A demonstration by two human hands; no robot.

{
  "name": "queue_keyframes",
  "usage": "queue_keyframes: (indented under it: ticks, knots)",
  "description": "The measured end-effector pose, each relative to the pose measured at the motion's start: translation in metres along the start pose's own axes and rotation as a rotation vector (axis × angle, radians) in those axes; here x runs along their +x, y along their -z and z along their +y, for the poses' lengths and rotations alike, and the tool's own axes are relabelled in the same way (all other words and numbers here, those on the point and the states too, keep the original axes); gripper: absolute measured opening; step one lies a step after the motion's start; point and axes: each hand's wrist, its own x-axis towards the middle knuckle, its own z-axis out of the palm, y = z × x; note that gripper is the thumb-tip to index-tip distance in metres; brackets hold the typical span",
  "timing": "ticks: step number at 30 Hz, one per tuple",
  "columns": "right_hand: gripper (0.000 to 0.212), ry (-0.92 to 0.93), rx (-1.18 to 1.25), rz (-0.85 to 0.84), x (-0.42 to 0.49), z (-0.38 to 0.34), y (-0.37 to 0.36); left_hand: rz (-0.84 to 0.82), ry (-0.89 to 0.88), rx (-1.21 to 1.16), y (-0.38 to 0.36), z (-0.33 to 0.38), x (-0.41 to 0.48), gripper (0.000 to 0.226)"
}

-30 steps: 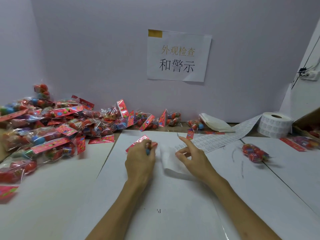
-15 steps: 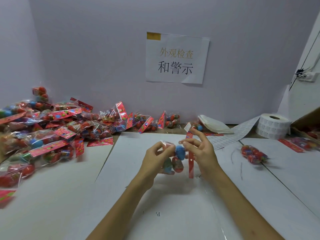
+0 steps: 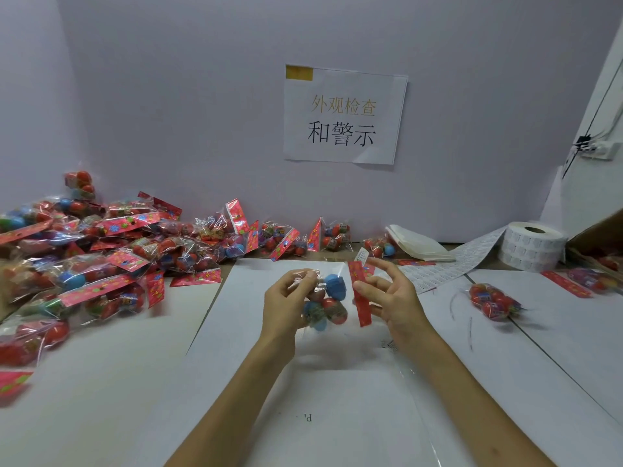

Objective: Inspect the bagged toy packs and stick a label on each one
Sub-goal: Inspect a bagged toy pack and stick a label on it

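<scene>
Pile of packs (image 3: 101, 261) lies left; left hand (image 3: 286, 305) fingers pinch the light, slippery toy pack (image 3: 325, 303) above the surface (image 3: 337, 382), while right hand (image 3: 394, 298) fingers spread loosely beside its stiffer red header (image 3: 360, 298), probably the surest hold.

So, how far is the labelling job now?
Probably done: a lone pack lies apart on the right, its label not visible. In hand: the left hand grips the held pack; the right hand carries a white label at a fingertip, not yet stuck. Left: the big pile on the left.
</scene>
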Motion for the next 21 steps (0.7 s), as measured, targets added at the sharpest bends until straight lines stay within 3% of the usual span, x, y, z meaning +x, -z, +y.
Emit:
queue_keyframes:
  ticks: [3,13,21]
  knots:
    - [0.053,-0.003,-0.024,-0.057,-0.001,0.001,-0.002,-0.016,0.038,-0.079,0.003,0.002,0.0,0.011]
    - [0.057,0.074,0.118,0.18,0.004,-0.001,0.006,-0.245,0.075,0.137,-0.003,0.002,-0.008,0.028]
    - [0.057,0.086,0.143,0.126,0.0,-0.005,0.001,-0.413,0.144,0.18,-0.004,-0.001,-0.015,0.032]
